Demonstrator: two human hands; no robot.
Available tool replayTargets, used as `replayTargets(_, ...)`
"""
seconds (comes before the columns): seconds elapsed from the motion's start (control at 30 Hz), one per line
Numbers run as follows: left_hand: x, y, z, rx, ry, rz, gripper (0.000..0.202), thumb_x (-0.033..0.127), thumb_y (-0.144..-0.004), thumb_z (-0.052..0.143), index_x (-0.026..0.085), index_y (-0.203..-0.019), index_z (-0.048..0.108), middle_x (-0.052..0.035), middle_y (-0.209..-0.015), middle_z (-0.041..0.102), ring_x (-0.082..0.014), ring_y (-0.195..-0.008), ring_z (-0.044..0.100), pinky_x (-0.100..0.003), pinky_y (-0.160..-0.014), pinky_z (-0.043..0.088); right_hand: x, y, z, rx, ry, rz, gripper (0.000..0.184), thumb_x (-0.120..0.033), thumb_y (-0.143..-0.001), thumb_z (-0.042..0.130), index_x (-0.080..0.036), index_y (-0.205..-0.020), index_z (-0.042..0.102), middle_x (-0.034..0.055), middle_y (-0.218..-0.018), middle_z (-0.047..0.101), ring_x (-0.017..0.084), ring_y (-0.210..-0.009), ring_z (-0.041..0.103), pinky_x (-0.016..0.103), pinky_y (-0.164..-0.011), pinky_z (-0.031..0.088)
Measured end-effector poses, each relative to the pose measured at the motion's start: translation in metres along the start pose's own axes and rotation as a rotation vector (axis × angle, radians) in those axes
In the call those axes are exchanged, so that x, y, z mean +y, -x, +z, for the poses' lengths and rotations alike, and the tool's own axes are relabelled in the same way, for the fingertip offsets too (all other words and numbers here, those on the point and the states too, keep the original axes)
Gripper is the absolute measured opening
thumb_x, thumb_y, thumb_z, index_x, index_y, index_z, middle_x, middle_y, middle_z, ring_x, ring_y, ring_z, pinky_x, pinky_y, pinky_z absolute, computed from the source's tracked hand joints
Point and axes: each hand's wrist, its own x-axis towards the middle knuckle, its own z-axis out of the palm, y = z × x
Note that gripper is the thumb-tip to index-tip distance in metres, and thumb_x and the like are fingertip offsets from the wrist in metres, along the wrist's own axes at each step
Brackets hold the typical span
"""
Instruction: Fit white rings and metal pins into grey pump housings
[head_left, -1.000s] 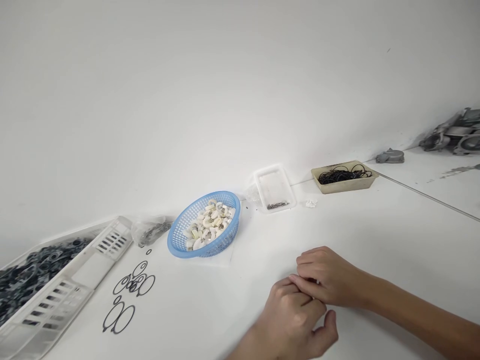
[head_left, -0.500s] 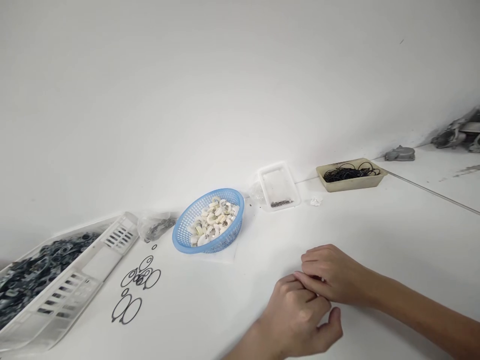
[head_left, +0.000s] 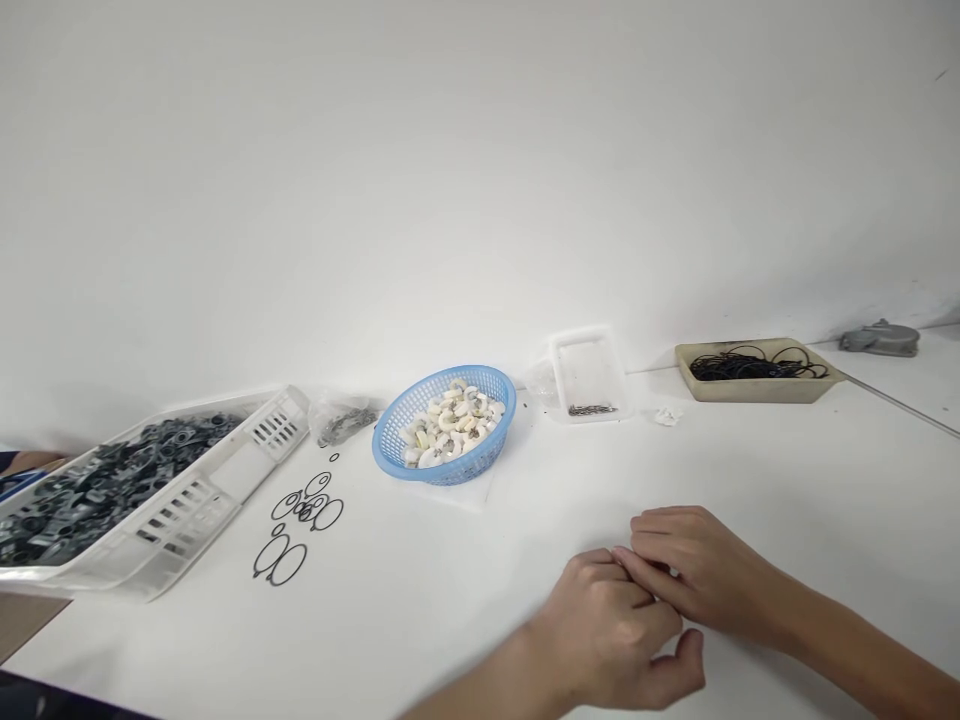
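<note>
Head view: left hand (head_left: 611, 635) and right hand (head_left: 694, 570) were curled, fingertips pressed together on the white table (head_left: 465, 590); any held item hidden.

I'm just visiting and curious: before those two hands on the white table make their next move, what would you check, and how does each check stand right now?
1. Both hands in view: ok. The left hand and right hand meet fingertip to fingertip low over the table.
2. What the fingers pinch: cannot tell, it is hidden between them.
3. Blue basket of white parts upright: ok.
4. Loose black rings lie apart from the hands: ok.
5. Beige tray of black rings sits far behind the right hand: ok.
6. White crate of dark parts on the table: ok.
</note>
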Motion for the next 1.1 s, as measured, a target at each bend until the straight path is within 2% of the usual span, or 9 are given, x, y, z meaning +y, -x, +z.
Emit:
replayTargets(0.53,-0.001,0.0,0.002,-0.014,-0.005,0.005,0.027,0.027,-0.084,0.064,0.021,-0.058,0.061,0.0024,-0.046,0.057,-0.0141,-0.044,0.057,-0.028,-0.051,0.051,0.003,0.003,0.002,-0.004,0.023,-0.025,0.046,-0.022,-0.11,0.042,-0.018,-0.065,0.038,-0.0019,-0.059,0.046,0.011,-0.053,0.038,0.03,-0.055,0.023)
replayTargets(0.7,-0.002,0.0,-0.001,0.023,0.004,0.003,0.023,0.026,-0.084,0.065,0.02,-0.062,0.064,0.0022,-0.048,0.059,-0.0142,-0.046,0.059,-0.027,-0.054,0.052,0.006,0.003,0.003,0.012,0.067,-0.022,0.045,-0.023,-0.111,0.041,-0.018,-0.066,0.034,-0.0024,-0.059,0.043,0.011,-0.053,0.035,0.03,-0.055,0.023)
replayTargets(0.77,-0.002,-0.001,-0.002,0.04,-0.013,-0.007,0.023,0.025,-0.082,0.065,0.021,-0.06,0.062,0.0028,-0.047,0.057,-0.0135,-0.045,0.058,-0.027,-0.051,0.049,0.008,0.004,0.004,0.015,0.071,-0.025,0.045,-0.024,-0.11,0.042,-0.018,-0.066,0.033,-0.0025,-0.059,0.043,0.011,-0.053,0.035,0.03,-0.055,0.023)
replayTargets(0.83,-0.005,-0.004,-0.004,0.1,-0.028,-0.017,0.025,0.022,-0.079,0.064,0.021,-0.056,0.056,0.0042,-0.044,0.052,-0.0115,-0.042,0.054,-0.026,-0.047,0.042,0.013,0.005,0.004,0.03,0.067,-0.033,0.045,-0.025,-0.11,0.043,-0.019,-0.066,0.032,-0.0027,-0.058,0.043,0.011,-0.052,0.036,0.03,-0.054,0.022)
replayTargets(0.93,-0.016,-0.01,-0.014,0.296,-0.015,-0.041,0.024,0.021,-0.079,0.059,0.02,-0.056,0.051,0.0062,-0.042,0.045,-0.0083,-0.037,0.045,-0.025,-0.045,0.036,0.023,0.006,0.003,0.077,0.059,-0.05,0.045,-0.028,-0.109,0.045,-0.019,-0.067,0.033,-0.0031,-0.057,0.042,0.01,-0.05,0.037,0.03,-0.052,0.022)
replayTargets(1.0,-0.028,-0.015,-0.029,0.461,-0.018,-0.093,0.023,0.023,-0.082,0.058,0.021,-0.06,0.051,0.0067,-0.042,0.044,-0.0078,-0.037,0.041,-0.025,-0.046,0.036,0.032,0.006,0.003,0.107,0.071,-0.05,0.046,-0.03,-0.109,0.047,-0.019,-0.067,0.033,-0.0036,-0.056,0.04,0.01,-0.049,0.036,0.029,-0.051,0.023)
replayTargets(1.1,-0.051,-0.017,-0.068,0.665,-0.08,-0.257,0.029,0.027,-0.089,0.054,0.021,-0.061,0.051,0.0048,-0.046,0.05,-0.0093,-0.042,0.047,-0.024,-0.05,0.042,0.043,0.007,0.004,0.132,0.118,-0.007,0.047,-0.034,-0.11,0.045,-0.019,-0.068,0.03,-0.0038,-0.056,0.037,0.01,-0.049,0.034,0.028,-0.052,0.024)
